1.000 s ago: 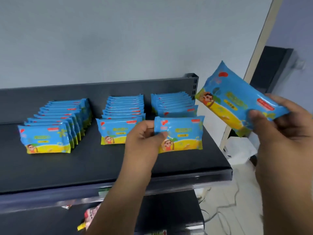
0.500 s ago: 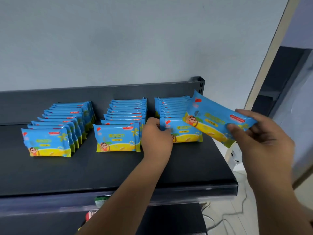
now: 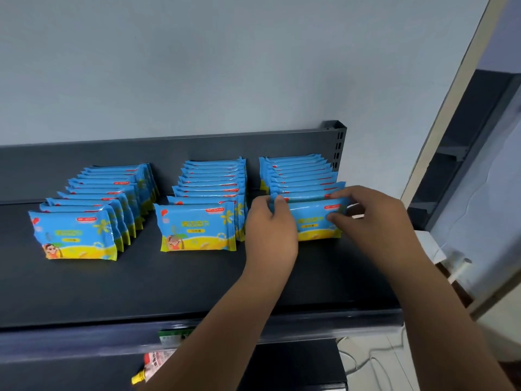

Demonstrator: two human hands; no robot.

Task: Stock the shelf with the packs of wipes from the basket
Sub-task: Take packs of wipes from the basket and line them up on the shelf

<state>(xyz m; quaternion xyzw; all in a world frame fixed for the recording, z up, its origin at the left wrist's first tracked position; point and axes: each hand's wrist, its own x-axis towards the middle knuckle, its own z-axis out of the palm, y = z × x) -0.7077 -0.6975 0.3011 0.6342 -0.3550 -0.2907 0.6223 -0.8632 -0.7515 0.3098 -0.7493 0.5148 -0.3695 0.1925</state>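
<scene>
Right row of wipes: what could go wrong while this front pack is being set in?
1. Both the left hand and the right hand grip the front pack; letting go unevenly may tip it forward.
2. The right row stands close to the open right end of the shelf; a push could slide a pack off.
</scene>
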